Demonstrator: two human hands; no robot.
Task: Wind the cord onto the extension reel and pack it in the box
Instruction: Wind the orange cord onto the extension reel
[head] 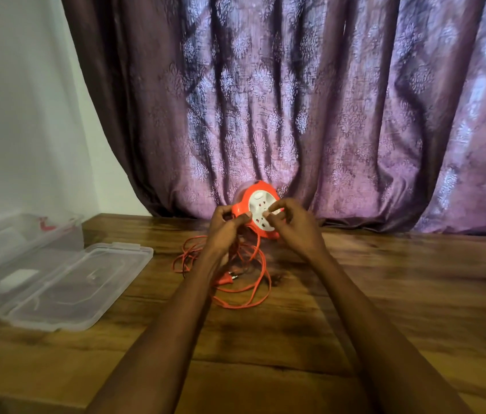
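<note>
Box (24, 234) open, lid (65, 288) alongside

Both arms are stretched forward from the bottom edge of the view, bare up to the hands, and they come closer to each other towards the wrists. The left hand (224, 227) is raised, with its back turned to the camera; its fingers are curled and the thumb points to the right, so it looks like a closed grip. The right hand (291, 224) is at the same height, just beside the left one, not touching it. Its fingers are bent and the fingertips (273, 211) are brought together in a pinch.
</note>
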